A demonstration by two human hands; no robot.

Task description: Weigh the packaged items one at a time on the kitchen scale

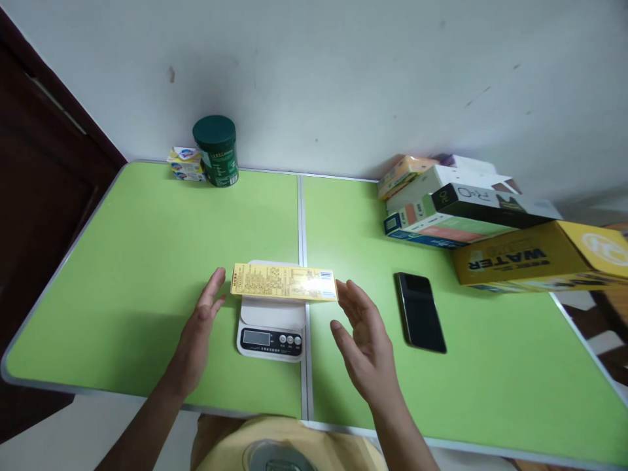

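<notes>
A yellow box (284, 282) with small printed text rests on the platform of a white kitchen scale (272, 313) and overhangs it on both sides. The scale's display and buttons face me. To the left of the box is my left hand (199, 333), its fingers apart and a small gap between it and the box. My right hand (366, 340) is at the box's right end with thumb and fingers spread. Its fingertips are very close to that end; whether they touch it I cannot tell. Neither hand holds anything.
A black phone (420, 313) lies right of my right hand. Several boxes, including a yellow WATER box (520, 255) and a black box (485, 204), are stacked at the back right. A green canister (218, 154) and small yellow boxes (186, 165) stand against the wall.
</notes>
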